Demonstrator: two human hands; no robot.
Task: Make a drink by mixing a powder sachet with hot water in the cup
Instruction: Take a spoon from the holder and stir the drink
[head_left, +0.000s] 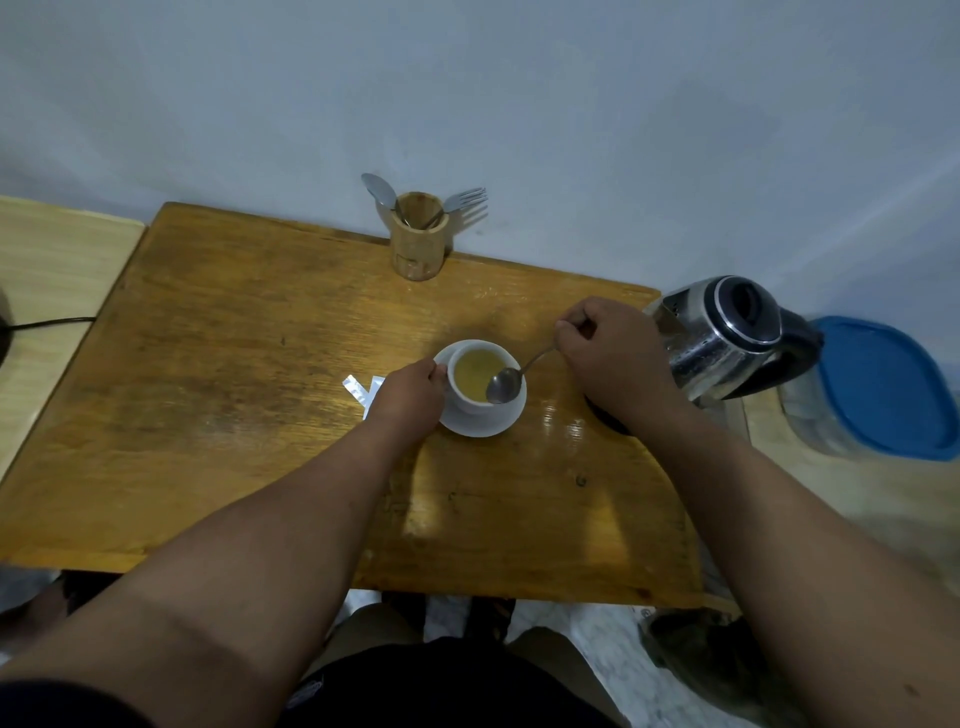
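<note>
A white cup full of yellow liquid stands on a white saucer in the middle of the wooden table. My left hand grips the cup's left side. My right hand pinches the handle of a metal spoon, whose bowl hangs over the cup's right rim. A torn silver sachet lies flat on the table just left of my left hand, partly hidden by it.
A steel electric kettle stands at the table's right edge, close behind my right hand. A wooden holder with a spoon and a fork stands at the far edge by the wall. A blue-lidded container sits further right. A black cable lies at left.
</note>
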